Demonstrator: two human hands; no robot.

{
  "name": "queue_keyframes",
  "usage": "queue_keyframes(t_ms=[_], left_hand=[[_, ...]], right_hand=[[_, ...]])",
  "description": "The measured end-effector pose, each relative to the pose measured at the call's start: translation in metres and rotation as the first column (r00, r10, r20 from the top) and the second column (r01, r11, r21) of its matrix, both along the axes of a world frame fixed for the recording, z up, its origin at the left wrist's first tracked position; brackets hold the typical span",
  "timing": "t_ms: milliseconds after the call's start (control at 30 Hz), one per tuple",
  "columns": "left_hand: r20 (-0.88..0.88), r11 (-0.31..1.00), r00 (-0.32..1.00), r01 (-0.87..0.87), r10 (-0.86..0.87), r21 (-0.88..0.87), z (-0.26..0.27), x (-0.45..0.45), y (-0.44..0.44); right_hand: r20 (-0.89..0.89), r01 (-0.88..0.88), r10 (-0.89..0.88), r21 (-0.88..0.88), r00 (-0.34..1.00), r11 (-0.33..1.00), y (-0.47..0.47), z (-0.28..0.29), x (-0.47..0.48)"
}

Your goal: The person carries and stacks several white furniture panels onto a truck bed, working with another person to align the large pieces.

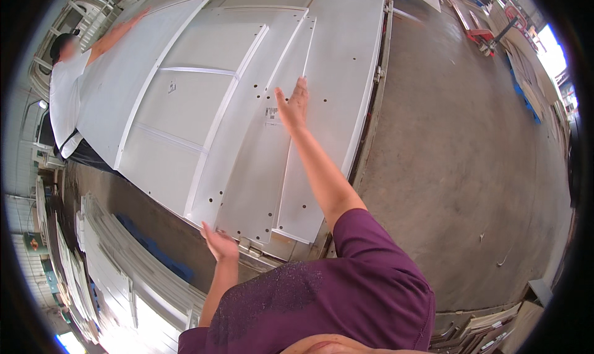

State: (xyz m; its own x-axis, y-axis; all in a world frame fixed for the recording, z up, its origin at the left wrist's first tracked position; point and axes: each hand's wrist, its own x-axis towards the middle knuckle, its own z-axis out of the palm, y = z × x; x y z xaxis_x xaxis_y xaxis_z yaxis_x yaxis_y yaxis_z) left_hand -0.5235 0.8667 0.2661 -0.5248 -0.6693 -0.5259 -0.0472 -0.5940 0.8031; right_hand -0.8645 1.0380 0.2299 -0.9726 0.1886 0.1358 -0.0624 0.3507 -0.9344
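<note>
A narrow white sheet-metal panel [253, 173] with punched holes and a printed label lies lengthwise before me. My right hand [293, 107] reaches over its long right edge, thumb and fingers spread; contact looks likely but is not certain. Beside the panel's near left corner is my left hand [221, 243], thumb raised and the other fingers partly hidden at the edge. Left of the narrow panel lies a wider framed white panel [171, 98] with raised flanges and cross strips. These panels rest on a large pale sheet [341, 75].
At the far left, a co-worker [69, 89] in a white shirt reaches along another large white panel [125, 61]. Stacked panels [139, 279] stand at lower left. Concrete floor [445, 159] runs along the right, with a red pallet jack [482, 36] at upper right.
</note>
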Motion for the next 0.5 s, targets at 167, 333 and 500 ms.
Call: queue_keyframes(t_ms=[167, 333, 500], left_hand=[[-0.177, 0.95, 0.948, 0.287, -0.264, 0.121, -0.042, 0.05, 0.072], [-0.166, 0.921, 0.912, 0.388, -0.376, 0.041, -0.037, 0.021, 0.074], [-0.2, 0.992, 0.977, 0.095, -0.077, 0.086, -0.025, -0.003, 0.046]], right_hand=[[-0.003, -0.038, 0.038, -0.043, 0.999, 0.998, -0.015, -0.012, 0.04], [-0.032, -0.044, 0.044, 0.002, 0.999, 0.999, -0.015, -0.005, 0.067], [-0.062, -0.001, 0.004, 0.041, 0.998, 0.999, -0.051, -0.008, 0.043]])
